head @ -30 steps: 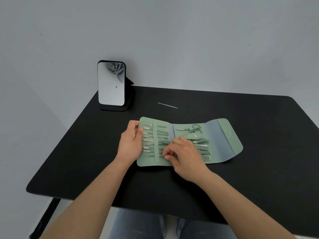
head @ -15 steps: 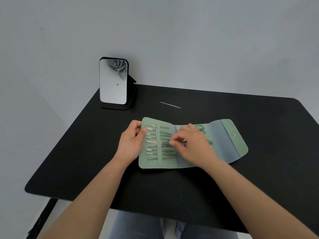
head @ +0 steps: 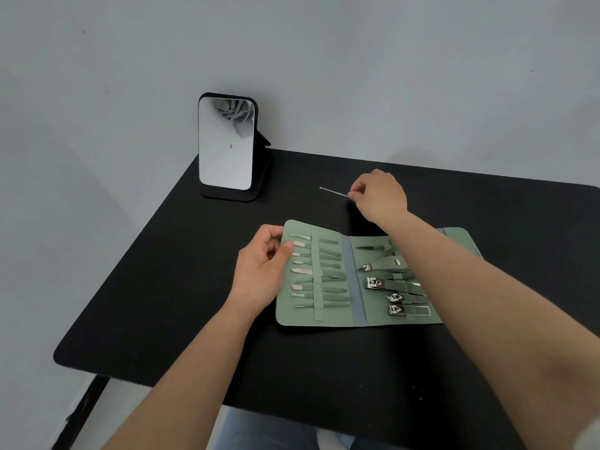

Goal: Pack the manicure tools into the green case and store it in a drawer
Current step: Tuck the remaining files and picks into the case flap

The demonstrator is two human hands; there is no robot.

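Note:
The green case (head: 341, 315) lies unfolded on the black table (head: 194, 303), its straps holding several small metal tools on the left panel and nail clippers (head: 376, 284) on the middle panel. My left hand (head: 263, 271) grips the case's left edge, thumb on the inside. Beyond the case, my right hand (head: 380, 196) pinches the near end of a thin metal pick (head: 334, 192) that lies on the table. My right forearm hides the case's right flap.
A small standing mirror (head: 225, 144) on a black base is at the table's back left corner, against the grey wall. The table's left and front edges are close by; my lap shows below the front edge.
My right hand left the middle of the case and reached past it to the thin metal pick, closing its fingers on the pick's end. My left hand stayed on the case's left edge.

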